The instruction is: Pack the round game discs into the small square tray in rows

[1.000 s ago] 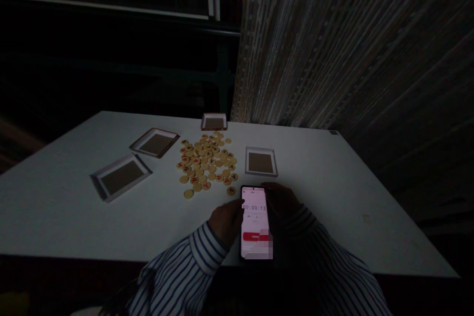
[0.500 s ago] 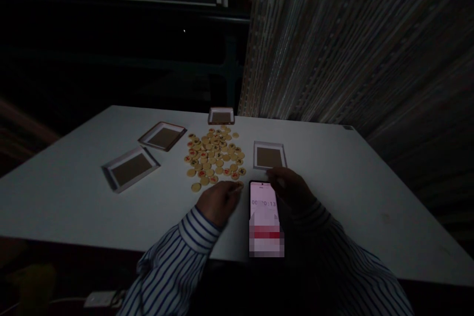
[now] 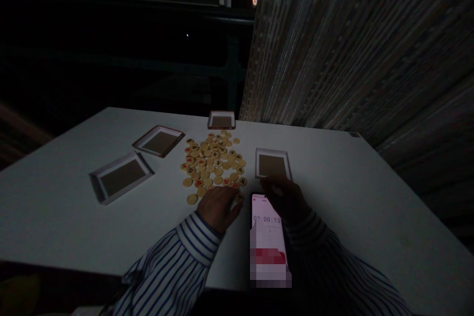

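A loose heap of round wooden Chinese chess pieces [image 3: 209, 162], some marked in red or black, lies on the white table [image 3: 340, 197]. At the heap's near edge, my left hand [image 3: 217, 207] has thumb and fingers closed around one Chinese chess piece [image 3: 239, 198]. My right hand [image 3: 287, 200] is over the top end of a lit phone [image 3: 264, 229] showing a timer. Its fingers are curled together by the near edge of a shallow tray [image 3: 272, 164]. Shadow hides whatever they may hold.
Two shallow trays, a brown-rimmed one [image 3: 159, 141] and a white-rimmed one [image 3: 121, 177], lie left of the heap. Another small tray [image 3: 221, 120] is at the far edge. A string curtain [image 3: 314, 49] hangs behind the table. The room is dark.
The view has shifted, so the table and phone appear lower. My left hand has turned slightly, its fingers now over the heap's near pieces. My right hand has come over the tray's near edge.
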### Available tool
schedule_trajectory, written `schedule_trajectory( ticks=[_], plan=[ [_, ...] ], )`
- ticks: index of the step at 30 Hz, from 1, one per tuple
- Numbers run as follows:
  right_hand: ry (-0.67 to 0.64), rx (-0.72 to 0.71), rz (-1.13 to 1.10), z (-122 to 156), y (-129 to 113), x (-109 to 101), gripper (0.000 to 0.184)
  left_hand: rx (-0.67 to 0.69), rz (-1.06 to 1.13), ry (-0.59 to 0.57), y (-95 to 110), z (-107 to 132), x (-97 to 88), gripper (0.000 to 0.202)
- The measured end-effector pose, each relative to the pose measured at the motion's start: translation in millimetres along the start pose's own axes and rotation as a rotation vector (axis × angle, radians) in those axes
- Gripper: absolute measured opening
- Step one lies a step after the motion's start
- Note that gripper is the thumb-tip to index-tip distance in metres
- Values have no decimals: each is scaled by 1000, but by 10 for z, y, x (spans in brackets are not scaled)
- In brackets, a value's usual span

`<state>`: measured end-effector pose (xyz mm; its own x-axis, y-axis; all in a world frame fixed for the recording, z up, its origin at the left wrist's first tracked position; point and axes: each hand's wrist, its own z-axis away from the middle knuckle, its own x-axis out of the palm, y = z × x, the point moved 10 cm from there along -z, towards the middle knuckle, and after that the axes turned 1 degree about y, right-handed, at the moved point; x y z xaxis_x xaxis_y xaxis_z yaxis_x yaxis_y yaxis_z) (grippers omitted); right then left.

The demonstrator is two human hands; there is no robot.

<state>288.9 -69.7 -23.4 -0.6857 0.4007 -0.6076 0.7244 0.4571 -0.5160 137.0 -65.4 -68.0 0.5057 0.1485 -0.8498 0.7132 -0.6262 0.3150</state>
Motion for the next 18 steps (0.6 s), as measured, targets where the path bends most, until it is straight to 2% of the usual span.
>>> schedule_trajectory(
  ticks=[5, 18],
  plan=[
    [-24, -66, -16, -23, -123, 6, 15, -3, 7, -3, -8, -7, 10, 31],
    [-71, -52, 16, 7, -95, 55, 18, -1, -3, -14, -4, -15, 15, 25]
  ],
)
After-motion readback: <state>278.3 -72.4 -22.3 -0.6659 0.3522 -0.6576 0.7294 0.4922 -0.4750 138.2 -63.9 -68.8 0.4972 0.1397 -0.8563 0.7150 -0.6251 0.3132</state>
